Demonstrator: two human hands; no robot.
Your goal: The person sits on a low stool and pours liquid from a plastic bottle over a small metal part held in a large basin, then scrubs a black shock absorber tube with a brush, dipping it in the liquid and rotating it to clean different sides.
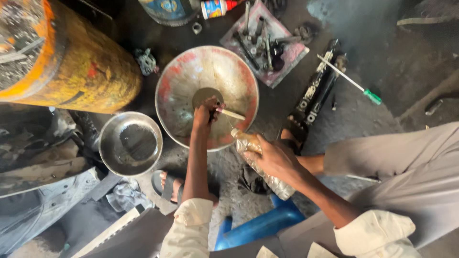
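My left hand [204,113] reaches into a wide, shallow metal basin [181,81] with worn red paint. It grips a small dark part together with a thin pale brush or stick [233,114] over a puddle of murky liquid [204,95] at the basin's bottom. My right hand [272,160] holds a crumpled clear plastic bottle [260,165], tilted with its neck pointing at the basin's near rim.
A smaller steel bowl [130,143] sits left of the basin. A big orange-yellow drum [71,57] lies at upper left. Beyond are a cloth with several tools [265,45], a black shock absorber [315,91], a green-handled screwdriver [351,82] and a blue stool [260,224].
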